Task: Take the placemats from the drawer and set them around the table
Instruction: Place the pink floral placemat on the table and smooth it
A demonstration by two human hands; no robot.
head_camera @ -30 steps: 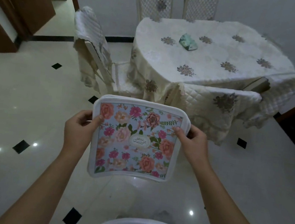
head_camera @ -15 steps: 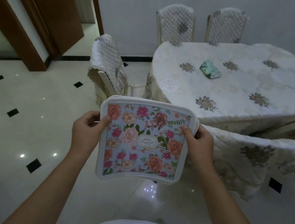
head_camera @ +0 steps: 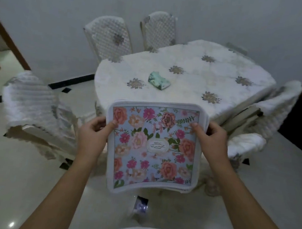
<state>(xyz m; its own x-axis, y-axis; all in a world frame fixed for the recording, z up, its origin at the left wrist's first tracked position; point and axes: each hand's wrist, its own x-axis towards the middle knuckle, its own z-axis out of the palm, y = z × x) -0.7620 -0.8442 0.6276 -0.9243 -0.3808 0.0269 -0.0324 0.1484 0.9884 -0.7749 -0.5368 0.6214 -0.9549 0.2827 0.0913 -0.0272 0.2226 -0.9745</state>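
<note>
The table [head_camera: 187, 92] is draped in white. The stacked placemats [head_camera: 152, 146] are held in the air before its near edge, their sides pinched by the left hand [head_camera: 92, 135] and right hand [head_camera: 212, 141]. A green bundle [head_camera: 159, 80] is seen near that edge.

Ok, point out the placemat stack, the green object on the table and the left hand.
placemat stack [head_camera: 157, 145], head view, top mat's centre label
green object [head_camera: 159, 81], head view, its middle
left hand [head_camera: 92, 135], head view, back of hand

Both hands [head_camera: 92, 135] [head_camera: 213, 141] grip placemats [head_camera: 153, 147] before table [head_camera: 187, 92].
</note>
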